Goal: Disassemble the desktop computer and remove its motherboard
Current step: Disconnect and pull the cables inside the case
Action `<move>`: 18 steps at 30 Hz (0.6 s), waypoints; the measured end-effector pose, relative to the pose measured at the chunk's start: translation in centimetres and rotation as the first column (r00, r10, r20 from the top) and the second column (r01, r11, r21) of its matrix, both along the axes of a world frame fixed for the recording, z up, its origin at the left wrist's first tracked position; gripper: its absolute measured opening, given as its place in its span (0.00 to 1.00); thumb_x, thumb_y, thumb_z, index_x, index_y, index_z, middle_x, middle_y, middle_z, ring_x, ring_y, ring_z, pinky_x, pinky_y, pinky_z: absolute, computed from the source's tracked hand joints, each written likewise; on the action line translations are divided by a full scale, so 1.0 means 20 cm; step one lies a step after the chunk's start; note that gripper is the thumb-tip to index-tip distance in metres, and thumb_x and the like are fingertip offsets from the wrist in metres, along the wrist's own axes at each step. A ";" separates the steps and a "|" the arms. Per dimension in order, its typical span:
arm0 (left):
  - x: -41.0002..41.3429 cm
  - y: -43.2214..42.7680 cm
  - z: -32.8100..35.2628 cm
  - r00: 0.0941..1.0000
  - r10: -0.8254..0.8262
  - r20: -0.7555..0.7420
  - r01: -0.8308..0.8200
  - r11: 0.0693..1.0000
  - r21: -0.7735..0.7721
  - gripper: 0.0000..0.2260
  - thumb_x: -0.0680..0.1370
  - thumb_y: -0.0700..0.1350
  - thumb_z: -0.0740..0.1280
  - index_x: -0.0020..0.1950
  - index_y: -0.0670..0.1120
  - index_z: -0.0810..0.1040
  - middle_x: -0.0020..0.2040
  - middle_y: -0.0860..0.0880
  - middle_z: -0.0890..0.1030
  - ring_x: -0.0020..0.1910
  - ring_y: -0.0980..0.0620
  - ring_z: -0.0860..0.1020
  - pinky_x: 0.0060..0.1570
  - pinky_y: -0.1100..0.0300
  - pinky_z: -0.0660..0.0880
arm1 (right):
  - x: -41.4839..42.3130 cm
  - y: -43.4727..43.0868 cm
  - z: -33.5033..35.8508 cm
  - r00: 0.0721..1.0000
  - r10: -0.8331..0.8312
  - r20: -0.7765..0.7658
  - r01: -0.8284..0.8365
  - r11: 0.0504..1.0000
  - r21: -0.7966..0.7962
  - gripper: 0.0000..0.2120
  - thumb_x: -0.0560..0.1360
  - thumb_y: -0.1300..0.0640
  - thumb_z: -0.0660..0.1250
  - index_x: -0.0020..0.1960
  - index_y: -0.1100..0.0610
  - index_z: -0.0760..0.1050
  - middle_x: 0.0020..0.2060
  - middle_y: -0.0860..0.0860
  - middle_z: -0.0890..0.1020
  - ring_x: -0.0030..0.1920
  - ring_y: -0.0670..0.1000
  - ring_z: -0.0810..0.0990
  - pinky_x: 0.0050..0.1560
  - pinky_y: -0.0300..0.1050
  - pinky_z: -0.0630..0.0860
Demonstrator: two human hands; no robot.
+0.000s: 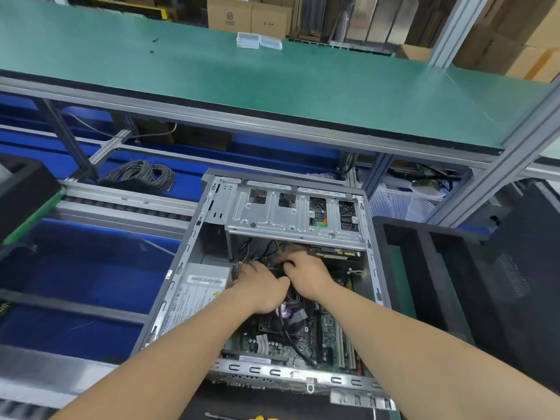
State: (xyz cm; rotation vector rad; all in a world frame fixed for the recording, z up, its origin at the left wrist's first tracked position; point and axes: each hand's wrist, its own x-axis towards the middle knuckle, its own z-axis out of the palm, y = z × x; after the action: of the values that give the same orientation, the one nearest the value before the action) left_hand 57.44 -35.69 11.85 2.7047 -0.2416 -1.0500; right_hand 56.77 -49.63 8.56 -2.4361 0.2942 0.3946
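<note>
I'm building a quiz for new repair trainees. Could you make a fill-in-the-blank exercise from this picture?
1. The left hand and the right hand are both ____ the open computer case.
2. The labelled power supply sits on the person's ____ side of the case.
3. The shelf above the case has a ____ top.
4. The coil of grey cable lies on a ____ surface.

Missing words: inside; left; green; blue.
</note>
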 end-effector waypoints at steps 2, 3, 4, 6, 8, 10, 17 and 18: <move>0.00 -0.01 0.01 1.000 0.006 -0.026 -0.006 1.000 -0.001 0.37 0.84 0.58 0.49 0.82 0.36 0.38 0.83 0.34 0.41 0.82 0.37 0.49 0.78 0.42 0.51 | 0.04 0.01 0.01 0.994 0.094 -0.057 -0.095 0.996 0.001 0.23 0.83 0.64 0.55 0.73 0.49 0.76 0.73 0.51 0.75 0.67 0.56 0.76 0.64 0.45 0.75; 0.00 -0.01 0.00 0.999 0.005 -0.040 -0.005 1.000 -0.008 0.37 0.84 0.58 0.48 0.82 0.36 0.38 0.83 0.35 0.39 0.83 0.37 0.48 0.78 0.42 0.50 | 0.06 0.02 0.02 0.984 0.147 -0.099 -0.150 0.989 -0.018 0.25 0.83 0.66 0.54 0.76 0.48 0.72 0.75 0.51 0.72 0.70 0.56 0.75 0.66 0.44 0.74; 0.00 -0.01 0.00 0.999 0.004 -0.051 -0.004 1.000 -0.016 0.37 0.84 0.58 0.48 0.82 0.36 0.37 0.83 0.36 0.37 0.83 0.38 0.48 0.79 0.42 0.50 | 0.08 0.02 0.03 0.973 0.190 -0.132 -0.197 0.979 -0.042 0.27 0.83 0.66 0.54 0.78 0.49 0.68 0.76 0.52 0.71 0.71 0.57 0.73 0.67 0.45 0.73; 0.01 0.00 -0.01 0.998 0.005 -0.061 -0.007 1.000 -0.030 0.36 0.84 0.58 0.48 0.82 0.37 0.37 0.83 0.38 0.35 0.83 0.38 0.50 0.79 0.42 0.53 | 0.11 0.03 0.03 0.970 0.207 -0.132 -0.214 0.976 -0.045 0.26 0.83 0.66 0.55 0.80 0.54 0.66 0.75 0.56 0.72 0.73 0.59 0.72 0.69 0.47 0.69; 0.01 0.00 -0.01 0.998 0.007 -0.061 -0.009 0.999 -0.034 0.36 0.84 0.58 0.49 0.83 0.38 0.38 0.83 0.39 0.35 0.82 0.38 0.51 0.79 0.42 0.54 | 0.14 0.04 0.03 0.982 0.143 -0.123 -0.143 0.990 0.010 0.23 0.84 0.64 0.56 0.78 0.57 0.68 0.73 0.58 0.74 0.73 0.59 0.72 0.67 0.43 0.67; 0.01 0.00 -0.02 0.998 0.010 -0.054 -0.012 1.000 -0.021 0.36 0.84 0.58 0.49 0.83 0.39 0.38 0.83 0.38 0.38 0.82 0.37 0.50 0.77 0.41 0.52 | 0.16 0.07 0.02 0.988 0.019 -0.152 -0.001 0.993 0.119 0.20 0.84 0.59 0.57 0.75 0.57 0.72 0.71 0.57 0.76 0.72 0.58 0.73 0.64 0.40 0.68; 0.01 0.01 -0.03 0.997 0.031 -0.071 -0.033 0.999 -0.036 0.37 0.82 0.58 0.50 0.83 0.41 0.38 0.83 0.35 0.43 0.80 0.33 0.56 0.76 0.40 0.59 | 0.28 0.18 0.00 0.943 -0.119 -0.312 0.173 0.973 0.153 0.21 0.85 0.46 0.59 0.72 0.55 0.75 0.72 0.55 0.76 0.71 0.55 0.74 0.62 0.42 0.69; 0.01 0.01 -0.03 0.997 0.032 -0.073 -0.035 0.999 -0.037 0.37 0.82 0.58 0.50 0.83 0.41 0.37 0.83 0.35 0.43 0.80 0.32 0.55 0.76 0.40 0.59 | 0.30 0.19 -0.01 0.941 -0.100 -0.323 0.151 0.979 0.138 0.21 0.83 0.43 0.61 0.71 0.53 0.75 0.71 0.53 0.76 0.69 0.54 0.74 0.57 0.41 0.69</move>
State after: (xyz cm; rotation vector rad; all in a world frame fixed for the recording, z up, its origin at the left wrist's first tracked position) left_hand 57.63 -35.53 11.21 2.6218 -0.2001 -1.1203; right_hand 62.78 -45.80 8.39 -2.1777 0.5320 0.7235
